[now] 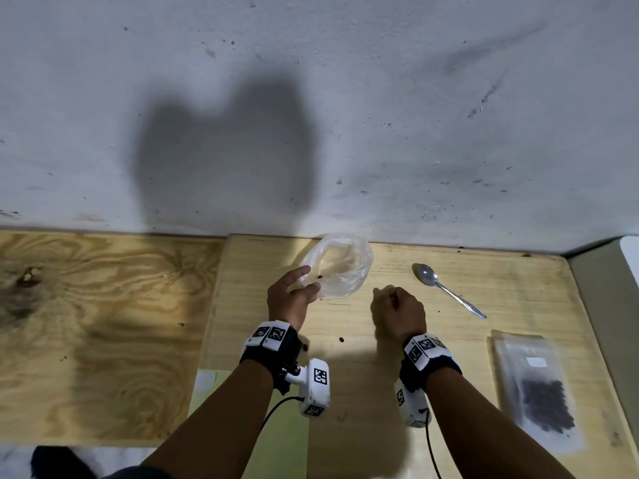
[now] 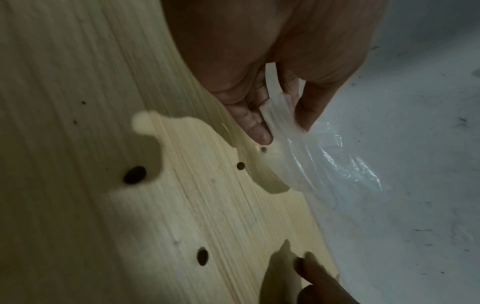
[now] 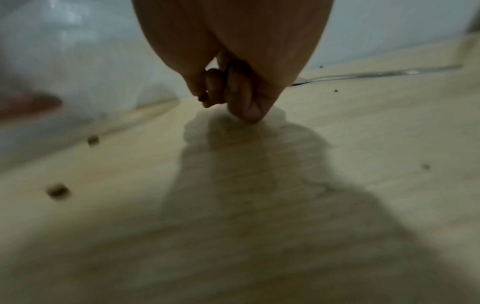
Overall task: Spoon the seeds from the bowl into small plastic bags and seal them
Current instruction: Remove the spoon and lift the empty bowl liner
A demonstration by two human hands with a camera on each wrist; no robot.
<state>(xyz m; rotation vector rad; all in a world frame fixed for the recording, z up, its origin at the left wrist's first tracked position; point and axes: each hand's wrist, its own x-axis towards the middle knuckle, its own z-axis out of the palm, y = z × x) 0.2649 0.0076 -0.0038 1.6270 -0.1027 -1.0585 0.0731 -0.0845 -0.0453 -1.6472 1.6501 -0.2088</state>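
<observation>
Head view, landmark: a clear plastic bowl [image 1: 340, 267] lies on the wooden tabletop [image 1: 397, 344], right against the wall; it looks almost emptied, with one dark seed visible inside.
Head view, left hand: the left hand [image 1: 292, 293] is at the bowl's near-left rim, thumb and fingers pinching the thin plastic.
Head view, right hand: the right hand [image 1: 397, 311] is just right of the bowl, fingers curled tight, low over the tabletop.
Head view, spoon: a metal spoon [image 1: 446, 288] lies unused, right of the bowl and beyond the right hand.
Head view, filled bag: a small plastic bag [image 1: 537, 388] holding dark seeds lies flat, well to the right of the bowl and nearer the person.
Left wrist view, grip: the fingers [image 2: 255, 123] and thumb close narrowly on the bowl's rim; loose seeds [image 2: 135, 174] dot the tabletop near the bowl.
Right wrist view, grip: fingertips [image 3: 213, 86] are bunched together, seemingly pinching a small dark seed, though blur makes this uncertain; more stray seeds lie to the left, toward the bowl.
Step in hand: judged from this, gathering spilled seeds by hand after the spooning.
Next move: likely calls for carrying the pinched seed to the bowl's mouth, held steady by the left hand, and releasing gently.
</observation>
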